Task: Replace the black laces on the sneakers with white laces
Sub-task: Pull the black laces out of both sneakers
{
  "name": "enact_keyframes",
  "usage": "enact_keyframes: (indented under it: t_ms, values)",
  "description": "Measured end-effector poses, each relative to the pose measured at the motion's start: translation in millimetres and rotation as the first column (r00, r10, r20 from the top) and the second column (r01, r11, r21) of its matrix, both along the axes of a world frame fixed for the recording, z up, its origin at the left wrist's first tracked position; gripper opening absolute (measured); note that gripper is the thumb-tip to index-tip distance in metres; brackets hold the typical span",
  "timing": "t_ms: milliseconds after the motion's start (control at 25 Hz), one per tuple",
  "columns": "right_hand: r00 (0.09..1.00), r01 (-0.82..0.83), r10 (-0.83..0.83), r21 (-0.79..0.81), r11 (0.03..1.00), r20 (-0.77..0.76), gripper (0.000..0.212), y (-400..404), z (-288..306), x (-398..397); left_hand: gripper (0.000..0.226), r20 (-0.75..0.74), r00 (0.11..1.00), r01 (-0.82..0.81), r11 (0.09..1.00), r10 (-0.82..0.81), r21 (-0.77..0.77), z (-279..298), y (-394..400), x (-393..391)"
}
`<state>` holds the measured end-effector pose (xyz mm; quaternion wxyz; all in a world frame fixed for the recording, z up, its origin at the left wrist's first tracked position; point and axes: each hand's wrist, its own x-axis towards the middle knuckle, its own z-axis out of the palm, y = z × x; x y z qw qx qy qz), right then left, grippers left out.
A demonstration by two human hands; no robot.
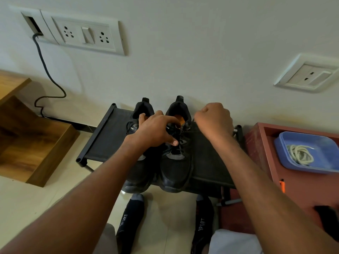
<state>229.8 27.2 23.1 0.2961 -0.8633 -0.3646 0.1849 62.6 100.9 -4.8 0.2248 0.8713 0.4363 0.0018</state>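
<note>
Two black sneakers stand side by side on a low black rack, toes toward me. My left hand lies across the tongue of the right sneaker, thumb pressing on its black lace. My right hand is fisted just right of that shoe's collar, pulling a black lace end. The left sneaker is partly hidden under my left forearm. White laces lie coiled in a blue tray at the right.
The blue tray sits on a reddish cabinet right of the rack. A wooden step unit stands at the left. Wall sockets and a dark cable are behind. My socked feet rest on the tiled floor.
</note>
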Motion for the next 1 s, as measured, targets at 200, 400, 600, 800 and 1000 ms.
enact_keyframes:
  t_ms: [200,400,600,800,1000]
  values:
    - [0.913,-0.298,0.393,-0.484,0.823,0.106,0.044,-10,-11,15,0.034,0.079,0.992,-0.095,0.994,0.099,-0.048,0,1,3]
    - [0.791,-0.612,0.578,-0.266,0.745,-0.199,0.096,-4,-10,6,0.020,0.092,0.987,-0.125,0.990,0.131,-0.068,-3,2,6]
    - [0.807,-0.572,0.586,-0.355,0.740,-0.079,0.105,-8,-31,-6,0.014,0.218,0.950,-0.206,0.973,0.224,-0.103,-9,0,12]
    - [0.825,-0.547,0.560,-0.355,0.758,-0.076,0.102,-2,-36,-10,0.012,0.299,0.898,-0.217,0.915,0.323,-0.340,-14,7,8]
    - [0.827,-0.553,0.554,-0.327,0.766,-0.097,0.101,-2,-38,-7,0.014,0.219,0.941,-0.238,0.964,0.260,-0.119,-6,-3,15]
